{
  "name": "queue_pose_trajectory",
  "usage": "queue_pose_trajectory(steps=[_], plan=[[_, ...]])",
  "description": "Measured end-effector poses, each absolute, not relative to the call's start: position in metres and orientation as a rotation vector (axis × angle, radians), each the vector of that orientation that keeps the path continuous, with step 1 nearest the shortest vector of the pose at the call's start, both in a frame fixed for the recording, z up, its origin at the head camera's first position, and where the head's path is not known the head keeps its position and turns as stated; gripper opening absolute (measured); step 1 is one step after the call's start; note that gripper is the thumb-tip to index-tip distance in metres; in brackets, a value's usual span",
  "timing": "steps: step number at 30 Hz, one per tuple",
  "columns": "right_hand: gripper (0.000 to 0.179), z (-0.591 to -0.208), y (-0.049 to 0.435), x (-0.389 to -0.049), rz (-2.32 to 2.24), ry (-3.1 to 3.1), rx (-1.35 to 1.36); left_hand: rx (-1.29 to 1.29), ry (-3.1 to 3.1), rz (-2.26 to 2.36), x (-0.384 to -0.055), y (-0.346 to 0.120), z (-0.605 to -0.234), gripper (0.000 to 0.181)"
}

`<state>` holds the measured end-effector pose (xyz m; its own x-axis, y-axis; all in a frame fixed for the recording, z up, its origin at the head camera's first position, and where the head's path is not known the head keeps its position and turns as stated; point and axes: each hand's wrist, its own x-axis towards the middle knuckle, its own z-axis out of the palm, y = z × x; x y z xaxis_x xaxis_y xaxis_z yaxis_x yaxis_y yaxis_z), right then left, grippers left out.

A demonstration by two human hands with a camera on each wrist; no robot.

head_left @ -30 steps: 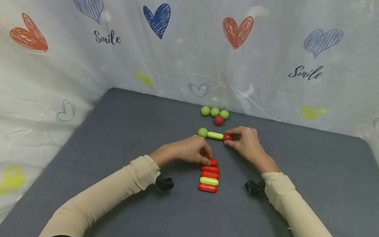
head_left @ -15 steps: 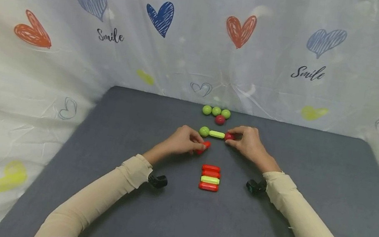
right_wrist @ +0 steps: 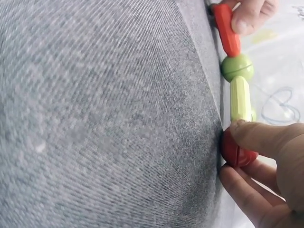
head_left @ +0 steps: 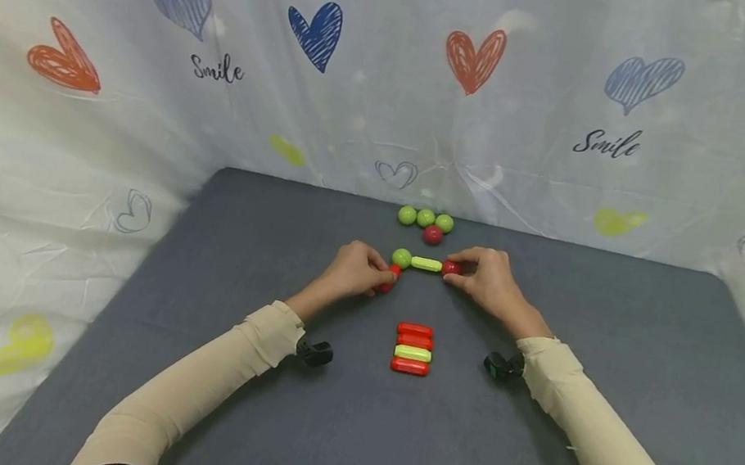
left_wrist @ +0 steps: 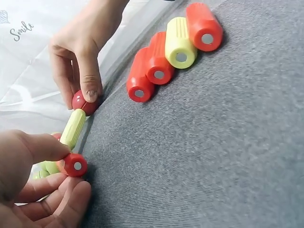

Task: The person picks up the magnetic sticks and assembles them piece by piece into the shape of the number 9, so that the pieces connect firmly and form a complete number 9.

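My left hand [head_left: 354, 268] pinches a red magnetic rod [right_wrist: 228, 31] between thumb and fingers. One end of that rod meets a green ball [right_wrist: 237, 68], while its other end shows a silver magnet disc in the left wrist view. From the green ball a yellow-green rod [head_left: 426, 264] runs across to a red ball [left_wrist: 84, 102]. My right hand [head_left: 489, 282] holds this red ball between thumb and fingers. The ball and rod chain lies toward the back of the table, and the green ball is hidden behind my left hand in the left wrist view.
Nearer the front, several red rods [head_left: 409, 366] and a yellow-green rod [head_left: 413, 353] lie stacked side by side. Behind the chain sit three green balls [head_left: 426, 218] and a loose red ball [head_left: 433, 235]. A white sheet with printed hearts [head_left: 474, 59] hangs along the table's back edge.
My left hand took the top red rod from the row, carried it back and left, and brought its end to the green ball. My right hand stays on the red ball.
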<state>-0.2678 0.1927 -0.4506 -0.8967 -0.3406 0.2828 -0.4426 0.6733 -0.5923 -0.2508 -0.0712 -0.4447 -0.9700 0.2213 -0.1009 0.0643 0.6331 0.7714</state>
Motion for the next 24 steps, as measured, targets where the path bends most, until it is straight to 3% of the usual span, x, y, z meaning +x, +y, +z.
queue_pose_trajectory(steps=[24], plan=[[0.031, -0.4496, 0.1916, -0.2681, 1.056, -2.741, 0.638, 0.06, 2.558, 1.399, -0.2564, -0.0634, -0.447, 0.017]])
